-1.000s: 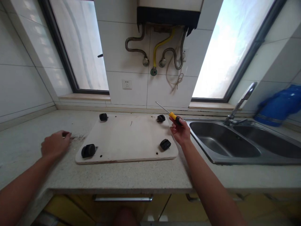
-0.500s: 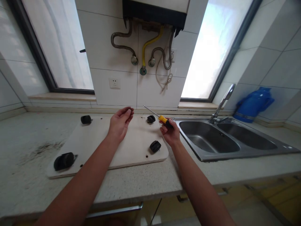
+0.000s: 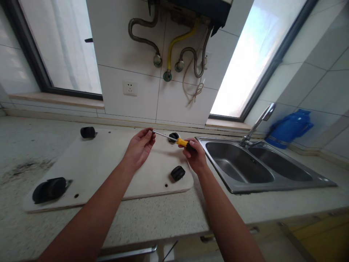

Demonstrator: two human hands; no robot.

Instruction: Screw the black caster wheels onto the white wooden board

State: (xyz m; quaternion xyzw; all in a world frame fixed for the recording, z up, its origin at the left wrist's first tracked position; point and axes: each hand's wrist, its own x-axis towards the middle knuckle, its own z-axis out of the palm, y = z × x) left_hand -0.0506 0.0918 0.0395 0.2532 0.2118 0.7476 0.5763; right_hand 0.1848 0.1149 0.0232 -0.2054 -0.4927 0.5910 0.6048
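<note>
My right hand (image 3: pixel 195 154) is closed round the black and yellow handle of a screwdriver (image 3: pixel 182 142). Its metal shaft points left, and the tip meets the pinched fingertips of my left hand (image 3: pixel 140 148). Whatever those fingers pinch is too small to make out. Both hands are above a pale wooden board (image 3: pixel 109 160) with rounded corners lying on the counter. Black casters sit near its corners: one at the back left (image 3: pixel 87 132), one at the front left (image 3: pixel 50 190), one at the back right (image 3: pixel 173 137) and one at the front right (image 3: pixel 178 173).
A steel double sink (image 3: pixel 231 186) with a tap (image 3: pixel 257 125) is set into the counter (image 3: pixel 152 218) on the right. A blue thermos jug (image 3: pixel 289 129) stands behind it. Pipes (image 3: pixel 170 51) from a wall heater hang above the board, and a socket (image 3: pixel 130 88) is on the tiled wall.
The screwdriver has moved left, its tip now at my left fingertips instead of apart from them. My left hand keeps its pinch. The camera view has tilted and shifted slightly.
</note>
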